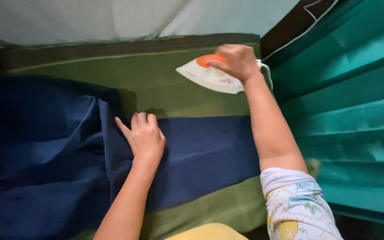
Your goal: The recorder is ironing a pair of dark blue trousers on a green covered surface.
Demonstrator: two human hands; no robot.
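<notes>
Dark blue cloth (201,151): spread flat across the middle of the surface, bunched in loose folds at left. Judged soft, light, limp; likely to slide and wrinkle, best pinned flat by palm or taken at an edge.
Left hand (145,135): released, fingers partly curled, pressing the cloth's fold line.
Electric iron (212,75): white with orange top, at far right on the green checked cover (156,84), off the cloth. Judged heavier, rigid, hot-soled; handle only.
Right hand (236,60): clenched round that handle.
Teal curtain (352,102): at right.
</notes>
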